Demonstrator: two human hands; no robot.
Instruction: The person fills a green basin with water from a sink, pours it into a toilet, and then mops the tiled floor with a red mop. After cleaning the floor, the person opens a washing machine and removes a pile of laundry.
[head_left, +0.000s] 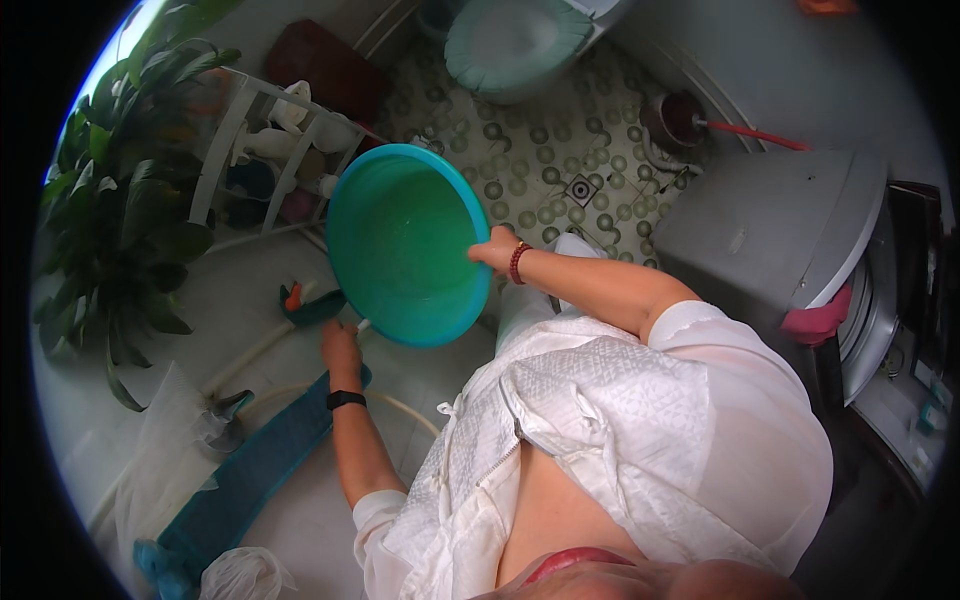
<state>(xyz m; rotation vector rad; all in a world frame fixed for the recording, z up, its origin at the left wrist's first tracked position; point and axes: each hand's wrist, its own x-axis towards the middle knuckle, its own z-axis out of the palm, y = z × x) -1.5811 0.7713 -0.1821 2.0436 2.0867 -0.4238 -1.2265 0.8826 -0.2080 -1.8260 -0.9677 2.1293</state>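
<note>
A large green plastic basin (405, 240) with a blue-green rim is tilted in front of me, its inside facing up toward the camera. My right hand (496, 250) grips the right side of its rim, thumb on the inner wall. Low beside the basin's left edge, my left hand (342, 349) is closed around a short white tube-like end (364, 325); most of that piece is hidden by the fingers. Just beyond this hand is a dark green object with an orange part (295, 296), too unclear to name.
A pale hose (405, 409) curves near a long blue-green cloth (255, 465). Leafy plants (127, 202) and a white rack (255, 150) stand left. Ahead are a toilet (517, 45) and a floor drain (580, 190). A grey cabinet-like appliance (750, 217) stands right, near a plunger-like red handle (757, 135).
</note>
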